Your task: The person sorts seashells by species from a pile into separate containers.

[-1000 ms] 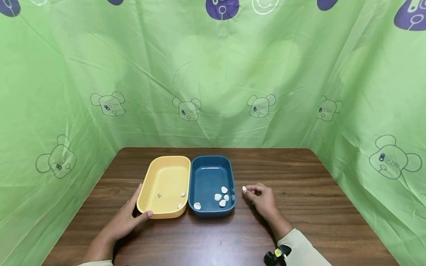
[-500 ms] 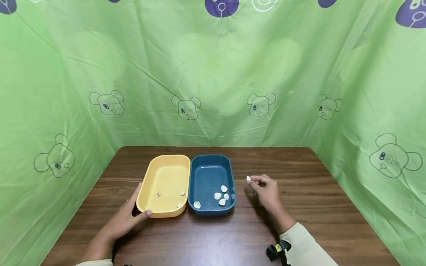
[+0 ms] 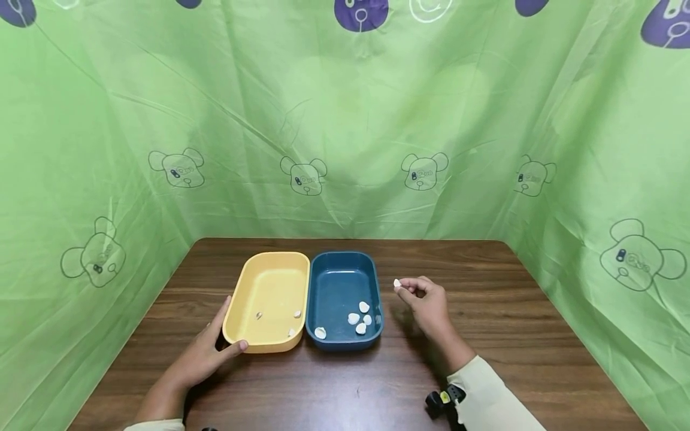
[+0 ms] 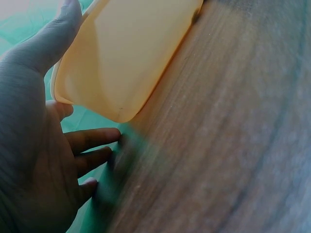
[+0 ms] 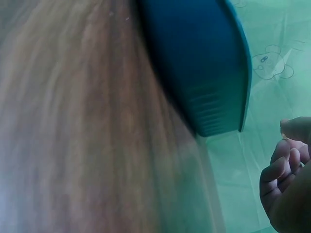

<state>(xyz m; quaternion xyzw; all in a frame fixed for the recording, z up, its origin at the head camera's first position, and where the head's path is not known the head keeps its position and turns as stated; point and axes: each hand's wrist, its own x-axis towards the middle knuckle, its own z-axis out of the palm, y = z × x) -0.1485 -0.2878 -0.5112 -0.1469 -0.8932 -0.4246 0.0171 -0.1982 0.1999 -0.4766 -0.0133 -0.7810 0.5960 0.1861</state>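
My right hand pinches a small white seashell between thumb and fingertips, to the right of the blue tray. Only the curled fingers and thumb show at the edge of the right wrist view. Inside the blue tray lie several white seashells, most near its right front. My left hand rests at the left front corner of the yellow tray, thumb on the front wall and fingers along the left side. That tray bears 3 small shells. In the left wrist view, the lower fingers extend loosely below the tray.
Both trays stand side by side on a brown wooden table. A green curtain with bear drawings surrounds the back and sides. A black strap device is on the right wrist.
The right hand has risen away from the table's front with the seashell, going slightly right and then back left. The left hand and both trays have stayed in place.
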